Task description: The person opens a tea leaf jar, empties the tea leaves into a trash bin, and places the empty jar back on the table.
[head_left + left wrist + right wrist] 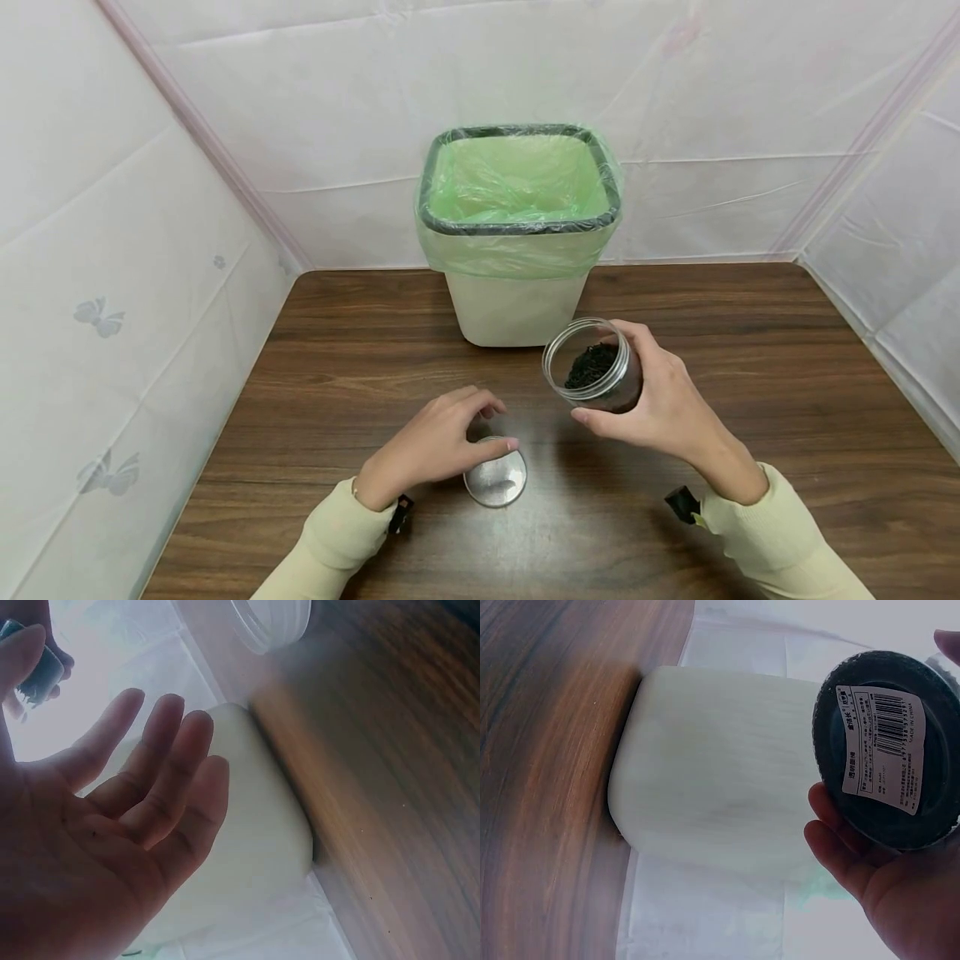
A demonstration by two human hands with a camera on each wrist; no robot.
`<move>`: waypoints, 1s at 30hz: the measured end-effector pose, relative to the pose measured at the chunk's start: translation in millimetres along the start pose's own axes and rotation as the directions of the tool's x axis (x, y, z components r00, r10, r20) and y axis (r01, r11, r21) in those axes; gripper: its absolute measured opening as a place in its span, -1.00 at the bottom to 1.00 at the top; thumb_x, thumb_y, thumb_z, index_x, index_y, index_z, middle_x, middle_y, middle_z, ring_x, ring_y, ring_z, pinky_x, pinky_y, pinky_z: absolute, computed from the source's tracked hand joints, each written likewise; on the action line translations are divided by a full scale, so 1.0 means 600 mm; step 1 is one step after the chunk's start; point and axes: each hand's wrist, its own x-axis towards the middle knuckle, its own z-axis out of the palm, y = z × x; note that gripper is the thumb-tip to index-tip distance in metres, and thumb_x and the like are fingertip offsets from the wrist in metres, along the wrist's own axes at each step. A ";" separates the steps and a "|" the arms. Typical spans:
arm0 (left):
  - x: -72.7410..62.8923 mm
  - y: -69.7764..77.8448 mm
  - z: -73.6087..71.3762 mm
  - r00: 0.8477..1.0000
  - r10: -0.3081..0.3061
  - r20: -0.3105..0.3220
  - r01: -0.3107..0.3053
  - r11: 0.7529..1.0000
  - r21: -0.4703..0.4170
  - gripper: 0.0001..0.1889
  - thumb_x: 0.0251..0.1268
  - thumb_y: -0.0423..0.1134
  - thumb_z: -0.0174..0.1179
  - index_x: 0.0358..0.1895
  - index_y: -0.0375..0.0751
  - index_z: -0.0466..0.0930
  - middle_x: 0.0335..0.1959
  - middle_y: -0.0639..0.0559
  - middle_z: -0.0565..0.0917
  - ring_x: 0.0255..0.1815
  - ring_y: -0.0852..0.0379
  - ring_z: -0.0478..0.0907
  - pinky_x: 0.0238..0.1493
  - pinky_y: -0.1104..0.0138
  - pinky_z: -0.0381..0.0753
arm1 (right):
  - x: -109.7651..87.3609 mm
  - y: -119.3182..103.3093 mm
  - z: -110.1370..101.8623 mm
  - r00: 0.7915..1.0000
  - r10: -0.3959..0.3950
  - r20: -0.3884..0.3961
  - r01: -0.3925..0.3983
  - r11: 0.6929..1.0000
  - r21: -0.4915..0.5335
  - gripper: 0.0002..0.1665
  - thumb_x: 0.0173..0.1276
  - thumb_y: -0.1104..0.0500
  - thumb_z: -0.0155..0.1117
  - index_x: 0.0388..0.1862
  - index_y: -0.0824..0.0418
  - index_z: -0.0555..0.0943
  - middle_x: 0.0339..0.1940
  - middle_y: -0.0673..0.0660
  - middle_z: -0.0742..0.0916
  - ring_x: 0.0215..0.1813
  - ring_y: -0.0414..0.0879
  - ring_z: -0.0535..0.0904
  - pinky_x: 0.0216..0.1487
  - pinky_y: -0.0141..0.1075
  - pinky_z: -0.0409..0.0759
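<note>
Jar (609, 383) in the right hand (663, 404), held above the table near the bin's lower right corner; from the largest thing down, the rest lies as follows. Pale sheeting (337, 100) rises behind the table and at both sides, with bow patterns on the left. Brown wood-grain table (337, 358) fills the lower part of the head view. Cream bin (517, 304) stands upright near the table's back edge, with a green liner (517, 254) folded over its dark rim. Pale yellow sleeves (337, 529) reach in from the near side. Right-hand fingers and thumb wrap around the jar from the right, and it tilts with its open mouth to the left. Left hand (438, 446) holds nothing, fingers apart and gently bent, thumb over a round clear lid (495, 485) lying on the table; whether they touch, I cannot tell. Dark, shredded-looking contents (588, 365) sit inside the jar. Smallest is a white label (885, 746) with a barcode, on the jar's underside.
</note>
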 end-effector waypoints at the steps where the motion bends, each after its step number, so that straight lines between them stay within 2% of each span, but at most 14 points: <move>1: 0.001 -0.001 0.000 1.000 -0.002 -0.003 0.002 1.000 0.000 -0.48 0.31 0.29 0.23 0.06 -0.06 0.65 -0.08 0.07 0.66 -0.02 0.10 0.62 -0.04 0.21 0.60 | 0.000 0.000 0.000 1.000 0.000 -0.001 0.000 1.000 0.002 0.19 -0.29 0.07 0.78 0.38 0.19 0.36 0.02 -0.01 0.68 -0.02 -0.17 0.63 0.04 -0.46 0.47; 13: 0.006 0.000 -0.009 0.998 -0.015 -0.054 0.014 1.000 -0.012 -0.54 0.39 0.26 0.17 0.05 -0.03 0.64 -0.12 0.07 0.67 -0.07 0.09 0.63 -0.06 0.20 0.60 | 0.001 0.000 -0.001 1.000 -0.001 -0.013 0.001 1.000 0.006 0.21 -0.31 0.07 0.78 0.38 0.17 0.35 0.01 0.00 0.68 -0.02 -0.19 0.63 0.04 -0.48 0.47; 20: 0.006 -0.001 -0.014 0.996 -0.042 -0.077 0.041 0.999 -0.009 -0.58 0.40 0.26 0.16 0.04 0.06 0.64 -0.15 0.16 0.67 -0.08 0.11 0.63 -0.08 0.23 0.59 | 0.001 0.001 -0.001 1.000 -0.007 -0.023 0.007 1.000 0.002 0.21 -0.33 0.09 0.77 0.38 0.18 0.35 0.00 -0.01 0.68 -0.03 -0.19 0.62 0.02 -0.48 0.47; 30: 0.006 -0.001 -0.021 0.994 -0.026 -0.104 0.024 1.000 -0.016 -0.61 0.40 0.24 0.17 0.02 0.06 0.64 -0.17 0.26 0.63 -0.09 0.12 0.62 -0.08 0.25 0.59 | 0.004 0.000 0.000 0.999 0.000 -0.034 0.000 1.000 -0.003 0.19 -0.33 0.12 0.72 0.36 0.17 0.33 0.01 0.00 0.66 -0.03 -0.18 0.59 0.02 -0.44 0.45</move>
